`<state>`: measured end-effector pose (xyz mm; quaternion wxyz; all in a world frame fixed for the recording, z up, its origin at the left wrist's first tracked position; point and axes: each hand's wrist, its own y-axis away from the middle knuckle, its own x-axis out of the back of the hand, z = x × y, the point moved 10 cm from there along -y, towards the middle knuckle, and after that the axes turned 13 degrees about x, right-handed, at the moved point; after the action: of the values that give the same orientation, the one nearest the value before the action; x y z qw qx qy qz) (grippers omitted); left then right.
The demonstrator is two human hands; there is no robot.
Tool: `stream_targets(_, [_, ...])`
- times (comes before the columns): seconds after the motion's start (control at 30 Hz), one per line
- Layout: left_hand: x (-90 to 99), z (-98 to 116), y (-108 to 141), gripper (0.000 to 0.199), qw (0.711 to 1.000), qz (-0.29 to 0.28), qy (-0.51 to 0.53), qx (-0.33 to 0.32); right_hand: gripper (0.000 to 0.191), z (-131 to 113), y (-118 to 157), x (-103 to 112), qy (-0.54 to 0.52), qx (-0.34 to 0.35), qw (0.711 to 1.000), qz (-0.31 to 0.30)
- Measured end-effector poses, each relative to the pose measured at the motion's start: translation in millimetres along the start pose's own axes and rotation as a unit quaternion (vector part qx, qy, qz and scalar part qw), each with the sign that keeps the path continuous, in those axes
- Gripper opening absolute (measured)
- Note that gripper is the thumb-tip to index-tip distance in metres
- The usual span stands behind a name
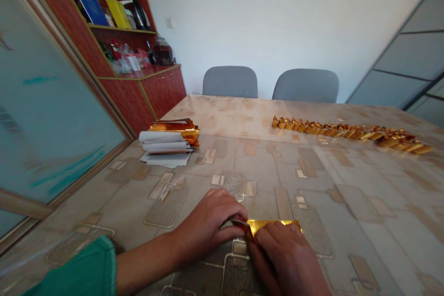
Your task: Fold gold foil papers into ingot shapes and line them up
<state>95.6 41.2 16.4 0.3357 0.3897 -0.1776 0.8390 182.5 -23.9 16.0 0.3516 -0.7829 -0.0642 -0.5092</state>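
A sheet of shiny gold foil paper, partly folded, lies at the near middle of the table under my hands. My left hand pinches its left end, thumb below and fingers curled over the top. My right hand is on the sheet's right part, fingers bent over it and holding it against the tabletop. The fingers cover much of the sheet, so the shape of the fold is hidden. Farther off to the right stretches a long row of folded gold paper pieces.
At the left of the patterned table lies a stack of foil sheets, gold and white sides showing. Two grey chairs stand at the far edge. A red-brown cabinet holds bottles and a kettle; a glass panel borders the left.
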Motion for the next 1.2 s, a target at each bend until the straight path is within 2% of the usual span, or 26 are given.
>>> stream_targets(0.3, [4.2, -10.2, -3.5, 0.012, 0.998, 0.035, 0.029, 0.041, 0.020, 3.4, 2.5, 5.7, 0.012, -0.002, 0.999, 0.040])
stream_targets(0.53, [-0.6, -3.4, -2.0, 0.015, 0.998, 0.050, -0.033, 0.004, 0.020, -0.5, 0.5, 12.6, 0.027, 0.004, 0.997, 0.073])
stream_targets(0.7, [-1.7, -3.8, -1.8, 0.022, 0.996, 0.066, -0.058, -0.005, 0.021, -0.4, 2.7, 7.7, 0.032, 0.015, 0.998, 0.059])
stream_targets(0.97, [1.3, -3.3, -1.9, 0.019, 0.995, 0.079, -0.055, 0.001, 0.025, -1.2, 5.0, 1.2, 0.042, 0.032, 0.998, 0.024])
stream_targets(1.2, [1.7, -4.1, -1.9, 0.016, 0.994, 0.090, -0.069, 0.003, 0.033, -5.5, 4.9, 0.6, 0.082, 0.055, 0.995, 0.031])
